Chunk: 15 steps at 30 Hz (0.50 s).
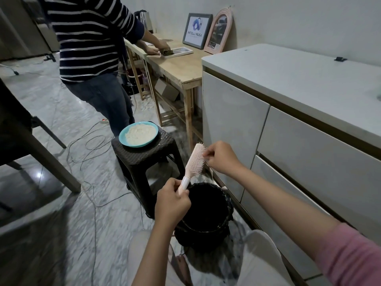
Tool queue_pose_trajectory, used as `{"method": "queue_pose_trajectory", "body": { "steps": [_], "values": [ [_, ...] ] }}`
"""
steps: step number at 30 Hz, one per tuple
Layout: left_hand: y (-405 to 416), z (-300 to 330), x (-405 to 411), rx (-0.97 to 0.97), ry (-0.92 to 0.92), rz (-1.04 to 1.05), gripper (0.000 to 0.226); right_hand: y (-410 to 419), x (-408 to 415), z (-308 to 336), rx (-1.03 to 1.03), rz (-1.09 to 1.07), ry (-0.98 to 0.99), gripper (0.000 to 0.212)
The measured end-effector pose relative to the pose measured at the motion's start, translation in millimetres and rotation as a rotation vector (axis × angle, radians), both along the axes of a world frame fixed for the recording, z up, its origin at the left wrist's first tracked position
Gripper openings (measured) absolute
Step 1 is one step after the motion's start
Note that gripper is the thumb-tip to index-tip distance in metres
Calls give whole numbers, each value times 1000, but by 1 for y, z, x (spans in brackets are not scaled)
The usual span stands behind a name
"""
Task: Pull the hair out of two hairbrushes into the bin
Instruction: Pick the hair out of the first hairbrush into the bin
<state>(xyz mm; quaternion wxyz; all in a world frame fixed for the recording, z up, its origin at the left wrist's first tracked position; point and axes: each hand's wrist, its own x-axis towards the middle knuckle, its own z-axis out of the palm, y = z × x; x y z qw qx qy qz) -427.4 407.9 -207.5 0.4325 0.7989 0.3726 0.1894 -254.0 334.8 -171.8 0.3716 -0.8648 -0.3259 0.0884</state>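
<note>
A pale pink plastic hairbrush (193,162) is held tilted above a round black bin (206,213) on the floor. The left hand (172,201) grips its handle — the right hand (219,157) pinches at the bristles.

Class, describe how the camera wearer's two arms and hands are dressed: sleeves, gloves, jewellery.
Both hands are bare: the left hand and right hand show no gloves, rings or watch. The right arm has a pink sleeve pushed up past the forearm; no sleeve shows on the left arm.

dim indoor light — soft blur, edges bend outward
</note>
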Motion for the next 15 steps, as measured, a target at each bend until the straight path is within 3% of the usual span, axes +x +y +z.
{"method": "queue_pose_trajectory", "body": {
  "steps": [7,15],
  "values": [
    [9,-1,0,-44,1,21,10,-7,9,-4,-45,11,-29,20],
    [15,-15,-1,-281,-44,114,13,-15,19,-17,87,-212,144,9]
  ]
}}
